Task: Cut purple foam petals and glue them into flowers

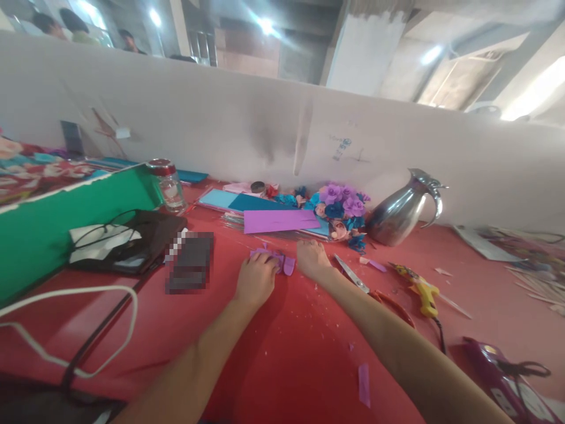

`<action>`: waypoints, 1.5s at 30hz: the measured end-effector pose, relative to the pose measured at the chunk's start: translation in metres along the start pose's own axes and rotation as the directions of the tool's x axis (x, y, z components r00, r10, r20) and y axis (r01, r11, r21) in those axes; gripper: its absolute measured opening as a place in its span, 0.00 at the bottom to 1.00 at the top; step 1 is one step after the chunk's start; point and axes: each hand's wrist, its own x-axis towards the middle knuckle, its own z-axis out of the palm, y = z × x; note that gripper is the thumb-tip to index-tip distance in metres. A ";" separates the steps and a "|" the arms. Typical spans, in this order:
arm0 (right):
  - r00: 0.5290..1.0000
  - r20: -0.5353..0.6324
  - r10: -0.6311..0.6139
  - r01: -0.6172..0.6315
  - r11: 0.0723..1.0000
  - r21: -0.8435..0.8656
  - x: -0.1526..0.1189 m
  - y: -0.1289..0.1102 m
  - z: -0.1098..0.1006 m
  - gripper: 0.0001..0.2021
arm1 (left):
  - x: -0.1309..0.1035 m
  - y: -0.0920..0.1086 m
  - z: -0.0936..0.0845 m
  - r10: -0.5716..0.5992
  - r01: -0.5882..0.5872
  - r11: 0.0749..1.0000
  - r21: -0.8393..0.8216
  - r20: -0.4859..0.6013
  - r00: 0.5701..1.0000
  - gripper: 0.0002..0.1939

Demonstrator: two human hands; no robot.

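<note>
My left hand (257, 278) rests on the red tabletop with its fingers curled over a cut piece of purple paper (289, 266). Part of that paper is hidden beneath the fingers, and its right end sticks out toward my other hand. Just to the right, my right hand (313, 259) is closed like a fist; whatever it may hold is hidden. Beside the right wrist lie scissors (352, 273) with orange-red handles, blades pointing away. A larger purple sheet (282, 221) lies beyond both hands, on top of blue sheets (260, 202).
Purple and blue paper flowers (342, 203) sit near a steel jug (399, 206). At right are a yellow glue gun (426, 294) and a maroon device (503, 377). A dark pixelated object (190, 263), black bag (132, 241), glass jar (171, 188) and green board (88, 224) stand left.
</note>
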 end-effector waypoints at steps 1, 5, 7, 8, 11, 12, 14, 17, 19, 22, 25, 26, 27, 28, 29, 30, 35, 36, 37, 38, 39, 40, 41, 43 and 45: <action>1.000 -0.005 0.001 -0.001 1.000 0.005 -0.001 0.001 -0.002 0.14 | 0.000 0.000 0.000 0.001 -0.001 1.000 0.007 -0.001 1.000 0.15; 1.000 -0.018 -0.012 0.012 1.000 0.020 -0.010 -0.001 -0.007 0.14 | 0.000 0.000 0.000 0.011 -0.011 0.999 0.040 0.001 1.000 0.15; 1.000 -0.004 -0.009 0.009 1.000 0.029 -0.017 -0.004 -0.004 0.14 | -0.001 0.000 -0.001 0.017 -0.017 0.999 0.035 0.002 1.000 0.15; 1.000 0.005 -0.006 0.006 0.999 0.034 -0.021 -0.005 -0.001 0.14 | -0.001 0.000 -0.001 0.021 -0.021 0.999 0.027 0.003 1.000 0.15; 1.000 0.030 0.003 -0.004 0.999 0.046 -0.030 -0.008 0.006 0.15 | -0.001 0.000 -0.002 0.033 -0.033 0.999 -0.006 -0.001 0.999 0.14; 0.999 0.033 0.006 -0.008 0.999 0.048 -0.032 -0.008 0.008 0.15 | -0.001 0.000 -0.002 0.033 -0.034 0.999 -0.020 -0.005 0.999 0.14; 0.999 0.034 0.011 -0.013 0.999 0.053 -0.035 -0.010 0.008 0.14 | 0.000 -0.001 -0.002 0.017 -0.018 0.999 -0.047 -0.012 1.000 0.13; 1.000 0.015 0.004 -0.004 0.998 0.060 -0.038 -0.011 0.006 0.14 | 0.001 -0.001 -0.002 -0.024 0.023 0.998 -0.061 -0.020 1.000 0.11; 1.000 -0.007 -0.024 0.025 0.997 0.074 -0.039 -0.009 0.004 0.14 | 0.002 -0.001 -0.003 -0.043 0.041 0.998 -0.045 -0.036 0.998 0.09; 0.999 -0.044 -0.025 0.030 0.993 0.111 -0.043 0.005 0.002 0.13 | 0.002 -0.001 -0.007 -0.061 0.060 0.998 -0.018 -0.078 0.995 0.08; 0.992 -0.080 0.095 -0.078 0.979 0.187 -0.050 0.032 0.005 0.12 | 0.003 -0.001 -0.008 -0.064 0.063 0.998 -0.013 -0.105 0.992 0.08; 0.986 -0.090 0.138 -0.115 0.969 0.219 -0.053 0.042 0.006 0.12 | 0.003 -0.002 -0.008 -0.059 0.058 0.998 -0.016 -0.107 0.992 0.08; 0.981 -0.098 0.170 -0.140 0.958 0.251 -0.056 0.051 0.008 0.11 | 0.004 -0.002 -0.008 -0.050 0.049 0.999 -0.020 -0.109 0.993 0.08; 0.976 -0.108 0.189 -0.152 0.947 0.284 -0.060 0.059 0.010 0.11 | 0.004 -0.003 -0.007 -0.040 0.038 0.999 -0.024 -0.112 0.993 0.08; 0.973 -0.119 0.200 -0.154 0.937 0.314 -0.063 0.065 0.013 0.11 | 0.005 -0.004 -0.006 -0.030 0.027 0.999 -0.030 -0.119 0.992 0.08; 0.971 -0.128 0.204 -0.150 0.927 0.343 -0.066 0.070 0.015 0.11 | 0.006 -0.005 -0.005 -0.022 0.017 0.999 -0.042 -0.128 0.991 0.09; 0.971 -0.141 0.192 -0.125 0.915 0.384 -0.074 0.075 0.021 0.14 | 0.009 -0.011 -0.005 0.022 -0.034 0.992 -0.121 -0.096 0.995 0.12; 0.972 -0.136 0.190 -0.129 0.920 0.369 -0.073 0.074 0.022 0.15 | 0.009 -0.012 -0.006 0.033 -0.044 0.991 -0.124 -0.088 0.996 0.13; 0.973 -0.130 0.191 -0.135 0.926 0.351 -0.072 0.073 0.022 0.16 | 0.010 -0.013 -0.007 0.038 -0.050 0.991 -0.126 -0.095 0.995 0.13; 0.974 -0.123 0.191 -0.140 0.932 0.333 -0.071 0.072 0.022 0.17 | 0.010 -0.014 -0.008 0.035 -0.051 0.990 -0.131 -0.120 0.992 0.14; 0.976 -0.117 0.185 -0.140 0.939 0.315 -0.070 0.071 0.022 0.18 | 0.011 -0.014 -0.010 0.025 -0.047 0.989 -0.142 -0.155 0.988 0.14; 0.978 -0.112 0.174 -0.134 0.945 0.298 -0.069 0.071 0.022 0.19 | 0.012 -0.014 -0.012 0.014 -0.043 0.987 -0.153 -0.186 0.982 0.14; 0.981 -0.105 0.160 -0.125 0.952 0.281 -0.068 0.070 0.022 0.20 | 0.014 -0.013 -0.014 0.009 -0.042 0.986 -0.159 -0.205 0.979 0.13; 0.987 -0.090 0.134 -0.108 0.962 0.250 -0.066 0.070 0.023 0.18 | 0.017 -0.007 -0.017 0.036 -0.062 0.987 -0.150 -0.172 0.984 0.12; 0.989 -0.075 0.128 -0.108 0.968 0.227 -0.065 0.071 0.024 0.14 | 0.021 0.003 -0.019 0.101 -0.106 0.987 -0.118 -0.049 0.994 0.11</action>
